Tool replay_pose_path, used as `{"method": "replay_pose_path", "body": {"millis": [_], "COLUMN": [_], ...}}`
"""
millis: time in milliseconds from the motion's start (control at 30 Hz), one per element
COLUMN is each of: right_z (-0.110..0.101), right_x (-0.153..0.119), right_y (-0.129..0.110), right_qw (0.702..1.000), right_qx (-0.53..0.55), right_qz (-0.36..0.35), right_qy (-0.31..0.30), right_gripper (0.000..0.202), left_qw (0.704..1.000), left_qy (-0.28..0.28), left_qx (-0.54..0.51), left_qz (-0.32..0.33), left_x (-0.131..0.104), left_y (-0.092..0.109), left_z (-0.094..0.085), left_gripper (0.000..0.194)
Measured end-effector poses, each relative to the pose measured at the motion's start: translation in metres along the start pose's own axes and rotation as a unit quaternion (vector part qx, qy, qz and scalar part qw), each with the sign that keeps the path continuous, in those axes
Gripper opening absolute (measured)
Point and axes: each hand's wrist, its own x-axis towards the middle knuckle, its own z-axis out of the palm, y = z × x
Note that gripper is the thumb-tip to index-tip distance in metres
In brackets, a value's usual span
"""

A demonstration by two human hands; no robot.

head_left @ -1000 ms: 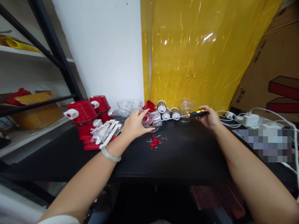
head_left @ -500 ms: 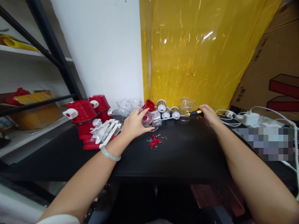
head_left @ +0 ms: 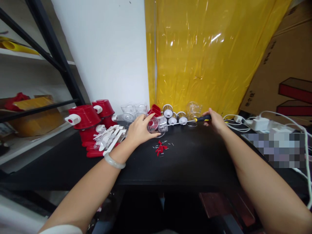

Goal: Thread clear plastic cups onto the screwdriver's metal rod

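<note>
One clear plastic part (head_left: pixel 158 124), seemingly light, stiff, slick and liable to crack, so best held around its wider body, is gripped by the left hand (head_left: pixel 140 130) toward the back edge of the counter (head_left: pixel 195 159), while the right hand (head_left: pixel 214 121) grips a yellow-and-black-handled screwdriver (head_left: pixel 201 119).

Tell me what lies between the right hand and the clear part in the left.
A screwdriver, in the head view: the right hand grips its handle, and the shaft reaches toward the clear part in the left hand.
</note>
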Motion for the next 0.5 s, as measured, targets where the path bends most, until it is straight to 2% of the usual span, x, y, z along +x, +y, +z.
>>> {"method": "replay_pose_path", "body": {"millis": [100,233,367,500], "right_z": [0.0005,0.0014,-0.0004,-0.0006], "right_x": [-0.0006,-0.0018,-0.0027,-0.0023], "right_y": [0.001,-0.0021,-0.0062,-0.0066], "right_qw": [0.999,0.999,0.994,0.991], "right_qx": [-0.026,0.026,0.109,0.124], "right_qz": [-0.028,-0.021,-0.021,-0.035], "right_qy": [0.017,0.024,-0.012,-0.027], "right_gripper": [0.043,0.026,0.017,0.016], "left_qw": [1.0,1.0,1.0,1.0], "left_qy": [-0.003,-0.007,-0.008,-0.008], "left_qx": [0.003,0.003,0.001,0.0], "left_qz": [0.001,0.002,0.001,-0.001], "left_x": [-0.0001,-0.0004,-0.0006,-0.0005], "left_y": [0.0006,0.0016,0.0023,0.0023], "left_z": [-0.0008,-0.0012,-0.0013,-0.0013], "left_gripper": [0.089,0.089,0.088,0.089]}}
